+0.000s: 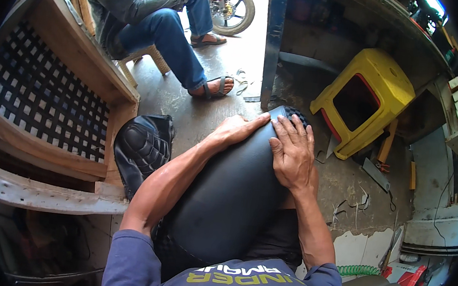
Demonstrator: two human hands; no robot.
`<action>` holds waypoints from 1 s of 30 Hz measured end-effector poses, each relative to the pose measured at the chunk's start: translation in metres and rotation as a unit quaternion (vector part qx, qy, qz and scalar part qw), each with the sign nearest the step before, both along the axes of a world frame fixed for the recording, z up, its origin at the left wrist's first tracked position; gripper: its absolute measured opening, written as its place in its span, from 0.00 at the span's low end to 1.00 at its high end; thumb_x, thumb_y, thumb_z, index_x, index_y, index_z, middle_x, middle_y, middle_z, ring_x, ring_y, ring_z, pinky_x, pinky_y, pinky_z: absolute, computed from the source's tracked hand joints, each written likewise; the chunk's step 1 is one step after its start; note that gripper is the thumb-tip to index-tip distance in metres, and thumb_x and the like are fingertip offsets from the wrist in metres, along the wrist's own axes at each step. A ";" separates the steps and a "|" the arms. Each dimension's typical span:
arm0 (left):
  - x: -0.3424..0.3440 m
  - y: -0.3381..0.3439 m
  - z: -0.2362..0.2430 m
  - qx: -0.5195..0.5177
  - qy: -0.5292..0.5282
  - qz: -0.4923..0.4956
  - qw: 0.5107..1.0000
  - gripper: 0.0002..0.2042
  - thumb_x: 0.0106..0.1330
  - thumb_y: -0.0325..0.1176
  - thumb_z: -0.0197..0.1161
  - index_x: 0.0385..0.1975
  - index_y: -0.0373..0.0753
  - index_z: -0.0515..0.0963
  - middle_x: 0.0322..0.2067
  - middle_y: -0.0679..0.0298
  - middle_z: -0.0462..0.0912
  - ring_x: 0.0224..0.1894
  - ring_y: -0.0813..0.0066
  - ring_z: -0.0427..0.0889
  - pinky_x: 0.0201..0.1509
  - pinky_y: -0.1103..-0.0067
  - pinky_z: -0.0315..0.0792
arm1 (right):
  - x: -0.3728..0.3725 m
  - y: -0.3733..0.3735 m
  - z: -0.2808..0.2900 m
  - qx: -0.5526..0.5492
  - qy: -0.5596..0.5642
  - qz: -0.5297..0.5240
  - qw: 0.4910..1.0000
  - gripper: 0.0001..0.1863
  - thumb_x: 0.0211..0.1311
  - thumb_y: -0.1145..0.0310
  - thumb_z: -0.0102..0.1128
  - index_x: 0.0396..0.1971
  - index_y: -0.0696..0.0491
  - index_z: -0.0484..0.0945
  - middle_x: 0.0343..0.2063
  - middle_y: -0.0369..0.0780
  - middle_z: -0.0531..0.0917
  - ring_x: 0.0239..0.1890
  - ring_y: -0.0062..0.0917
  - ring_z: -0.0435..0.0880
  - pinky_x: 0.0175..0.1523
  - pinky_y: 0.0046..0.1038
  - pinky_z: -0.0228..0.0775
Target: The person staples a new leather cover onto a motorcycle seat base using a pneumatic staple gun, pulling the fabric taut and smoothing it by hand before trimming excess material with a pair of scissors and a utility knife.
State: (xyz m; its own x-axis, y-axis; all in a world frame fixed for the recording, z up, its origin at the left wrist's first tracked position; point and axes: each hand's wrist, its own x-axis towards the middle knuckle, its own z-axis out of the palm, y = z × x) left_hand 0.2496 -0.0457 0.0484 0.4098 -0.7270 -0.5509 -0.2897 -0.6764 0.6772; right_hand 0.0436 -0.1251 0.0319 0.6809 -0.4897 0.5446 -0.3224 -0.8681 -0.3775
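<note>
While the long, smooth black seat (224, 191) points away from the person's blue shirt (227, 284), the left hand (243, 129) rests at its far left edge, fingers partly hidden, its grip impossible to tell; the right hand (294, 159) lies open along the far right side, fingers slightly bent. Leftward stand a glossy black, stitched padded piece (144, 144) and a wooden frame with woven black straps (53, 95).
</note>
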 end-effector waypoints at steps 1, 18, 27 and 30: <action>0.001 0.001 0.001 -0.009 0.008 0.003 1.000 0.47 0.68 0.77 0.51 0.48 0.28 0.88 0.42 0.44 0.90 0.43 0.55 0.90 0.51 0.66 0.81 | 0.001 0.002 -0.002 0.000 0.012 -0.009 1.000 0.26 0.80 0.49 0.49 0.63 0.49 0.83 0.66 0.41 0.81 0.75 0.41 0.69 0.81 0.55 0.44; 0.004 -0.004 -0.012 -0.029 0.041 0.010 0.999 0.50 0.64 0.81 0.51 0.48 0.28 0.88 0.48 0.41 0.89 0.52 0.50 0.89 0.59 0.64 0.78 | -0.001 0.120 -0.009 -0.005 0.066 0.205 0.977 0.25 0.74 0.50 0.58 0.59 0.52 0.84 0.59 0.41 0.86 0.67 0.34 0.80 0.76 0.43 0.60; 0.013 -0.001 -0.024 -0.060 0.079 0.034 0.995 0.45 0.69 0.74 0.53 0.55 0.28 0.84 0.51 0.41 0.87 0.52 0.53 0.88 0.55 0.65 0.80 | 0.023 0.026 0.010 -0.027 0.022 0.071 0.997 0.19 0.78 0.59 0.53 0.55 0.53 0.88 0.55 0.40 0.89 0.65 0.34 0.81 0.78 0.44 0.57; 0.014 0.009 -0.016 -0.065 0.119 0.066 0.989 0.39 0.72 0.67 0.58 0.58 0.31 0.83 0.50 0.46 0.88 0.48 0.60 0.88 0.51 0.67 0.81 | 0.023 0.028 0.003 -0.021 -0.029 0.058 0.998 0.17 0.77 0.62 0.54 0.53 0.53 0.88 0.53 0.41 0.89 0.64 0.35 0.83 0.78 0.44 0.57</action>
